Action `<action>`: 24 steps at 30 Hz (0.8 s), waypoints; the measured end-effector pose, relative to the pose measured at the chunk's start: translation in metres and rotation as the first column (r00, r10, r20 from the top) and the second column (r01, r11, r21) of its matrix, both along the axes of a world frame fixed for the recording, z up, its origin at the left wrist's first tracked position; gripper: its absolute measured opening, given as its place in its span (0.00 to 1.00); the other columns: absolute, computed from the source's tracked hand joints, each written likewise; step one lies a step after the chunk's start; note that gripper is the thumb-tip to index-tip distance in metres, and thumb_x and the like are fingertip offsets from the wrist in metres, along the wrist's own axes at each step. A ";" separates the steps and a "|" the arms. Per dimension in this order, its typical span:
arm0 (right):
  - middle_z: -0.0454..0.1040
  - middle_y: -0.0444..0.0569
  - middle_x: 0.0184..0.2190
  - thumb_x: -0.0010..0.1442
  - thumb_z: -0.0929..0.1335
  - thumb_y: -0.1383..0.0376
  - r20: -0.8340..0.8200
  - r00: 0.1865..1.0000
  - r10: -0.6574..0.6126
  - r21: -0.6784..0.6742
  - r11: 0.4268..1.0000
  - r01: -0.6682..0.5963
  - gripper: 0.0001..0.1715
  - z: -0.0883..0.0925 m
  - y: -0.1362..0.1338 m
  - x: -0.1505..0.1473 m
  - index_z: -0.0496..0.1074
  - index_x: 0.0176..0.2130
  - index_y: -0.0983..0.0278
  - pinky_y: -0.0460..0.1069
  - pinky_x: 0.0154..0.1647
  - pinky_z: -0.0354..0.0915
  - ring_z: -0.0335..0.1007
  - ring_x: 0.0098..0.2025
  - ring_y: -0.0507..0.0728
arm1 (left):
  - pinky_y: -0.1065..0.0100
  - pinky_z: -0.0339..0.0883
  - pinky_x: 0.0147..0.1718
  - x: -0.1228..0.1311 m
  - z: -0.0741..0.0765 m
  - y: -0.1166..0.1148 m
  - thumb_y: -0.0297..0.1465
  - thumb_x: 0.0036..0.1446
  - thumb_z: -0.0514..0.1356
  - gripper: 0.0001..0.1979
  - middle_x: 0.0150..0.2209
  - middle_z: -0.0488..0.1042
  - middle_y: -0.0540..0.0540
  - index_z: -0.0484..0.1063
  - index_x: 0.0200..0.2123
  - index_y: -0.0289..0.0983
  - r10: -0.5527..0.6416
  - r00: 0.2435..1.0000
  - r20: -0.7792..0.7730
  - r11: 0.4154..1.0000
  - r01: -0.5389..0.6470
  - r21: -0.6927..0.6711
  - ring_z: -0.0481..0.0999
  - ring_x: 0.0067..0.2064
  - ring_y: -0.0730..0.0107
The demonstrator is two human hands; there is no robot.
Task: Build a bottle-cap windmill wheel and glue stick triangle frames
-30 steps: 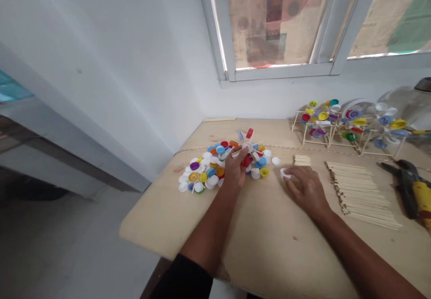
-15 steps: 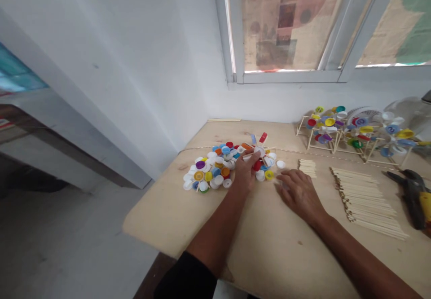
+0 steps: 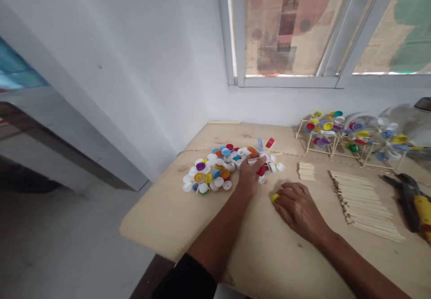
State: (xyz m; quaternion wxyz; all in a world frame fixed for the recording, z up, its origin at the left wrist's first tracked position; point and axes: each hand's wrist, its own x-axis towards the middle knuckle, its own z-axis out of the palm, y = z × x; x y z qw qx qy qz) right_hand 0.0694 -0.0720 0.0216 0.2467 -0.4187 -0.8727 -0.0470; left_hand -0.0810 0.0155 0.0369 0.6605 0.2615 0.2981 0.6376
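Observation:
My left hand [image 3: 249, 176] is closed on a pinwheel of bottle caps on thin sticks [image 3: 266, 156], at the right end of the cap pile. A white cap forms its centre, with red, blue and orange caps around it. My right hand [image 3: 299, 205] rests low over the table, its fingers pinching a yellow bottle cap [image 3: 275, 198], partly hidden by the fingertips. Left of the pinwheel spreads a heap of mixed bottle caps [image 3: 199, 178], mostly white, with blue, orange and purple ones among them.
Short sticks [image 3: 306, 171] and a row of longer sticks [image 3: 367, 207] lie to the right, beside a black and yellow glue gun [image 3: 409, 200]. Several cap pinwheels on stick frames [image 3: 326, 133] stand at the back. A thin cord [image 3: 306, 156] crosses the table [image 3: 158, 220].
My right hand has closed on the yellow cap and drawn it from the pile toward me. My left hand and the pinwheel have shifted slightly right.

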 end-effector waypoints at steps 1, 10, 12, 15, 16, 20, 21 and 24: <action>0.75 0.49 0.33 0.60 0.63 0.65 -0.002 1.000 0.013 -0.013 1.000 -0.013 0.08 0.003 -0.004 0.001 0.72 0.32 0.60 0.58 0.48 0.58 0.67 0.46 0.59 | 0.75 0.64 0.28 0.000 0.000 0.000 0.31 0.32 0.72 0.19 0.24 0.71 0.54 0.69 0.29 0.35 -0.004 1.000 -0.001 1.000 0.004 0.000 0.70 0.25 0.80; 0.73 0.48 0.29 0.59 0.64 0.63 0.047 0.998 -0.036 -0.118 0.992 0.041 0.10 0.011 -0.024 0.017 0.69 0.27 0.62 0.57 0.44 0.59 0.68 0.38 0.58 | 0.70 0.67 0.30 0.004 0.005 -0.010 0.31 0.31 0.73 0.21 0.27 0.73 0.51 0.69 0.29 0.35 -0.150 0.987 0.062 0.989 0.150 -0.003 0.72 0.28 0.75; 0.74 0.49 0.31 0.59 0.63 0.63 0.012 0.999 -0.042 -0.132 0.990 0.044 0.10 0.008 -0.024 0.020 0.69 0.28 0.61 0.56 0.43 0.60 0.68 0.38 0.58 | 0.69 0.68 0.31 0.006 0.007 -0.014 0.31 0.31 0.73 0.21 0.28 0.73 0.50 0.69 0.30 0.35 -0.186 0.980 0.063 0.983 0.186 0.006 0.73 0.28 0.75; 0.75 0.50 0.36 0.60 0.63 0.60 -0.170 0.970 -0.171 -0.140 0.979 0.148 0.09 0.007 -0.021 0.025 0.70 0.34 0.61 0.56 0.44 0.62 0.70 0.40 0.58 | 0.68 0.68 0.32 0.009 0.009 -0.020 0.30 0.31 0.73 0.20 0.28 0.73 0.50 0.69 0.30 0.35 -0.219 0.974 0.056 0.976 0.219 0.017 0.73 0.29 0.74; 0.75 0.50 0.38 0.60 0.63 0.59 -0.259 0.936 -0.240 -0.154 0.967 0.205 0.10 0.009 -0.020 0.026 0.70 0.37 0.60 0.56 0.44 0.62 0.70 0.42 0.59 | 0.67 0.68 0.32 0.010 0.009 -0.022 0.30 0.31 0.73 0.20 0.28 0.73 0.50 0.70 0.29 0.36 -0.229 0.972 0.055 0.973 0.228 0.020 0.73 0.30 0.73; 0.75 0.49 0.39 0.58 0.65 0.54 -0.539 0.752 -0.379 -0.303 0.921 0.246 0.20 0.020 -0.012 0.023 0.68 0.47 0.60 0.55 0.45 0.66 0.71 0.43 0.59 | 0.67 0.68 0.34 0.014 0.009 -0.028 0.30 0.33 0.73 0.18 0.28 0.73 0.51 0.70 0.29 0.35 -0.291 0.955 0.051 0.957 0.289 0.036 0.72 0.30 0.74; 0.76 0.48 0.38 0.58 0.65 0.54 -0.575 0.726 -0.378 -0.338 0.918 0.210 0.21 0.023 -0.011 0.020 0.67 0.48 0.60 0.54 0.45 0.66 0.72 0.43 0.58 | 0.67 0.68 0.35 0.015 0.009 -0.030 0.30 0.34 0.72 0.17 0.28 0.73 0.50 0.70 0.29 0.35 -0.307 0.950 0.050 0.951 0.305 0.043 0.72 0.30 0.74; 0.75 0.48 0.41 0.56 0.66 0.55 -0.635 0.677 -0.371 -0.402 0.908 0.120 0.21 0.026 -0.007 0.012 0.68 0.48 0.60 0.52 0.46 0.66 0.71 0.43 0.57 | 0.69 0.66 0.33 0.018 0.007 -0.033 0.29 0.36 0.71 0.15 0.28 0.72 0.50 0.71 0.29 0.35 -0.340 0.940 0.038 0.939 0.337 0.065 0.71 0.30 0.75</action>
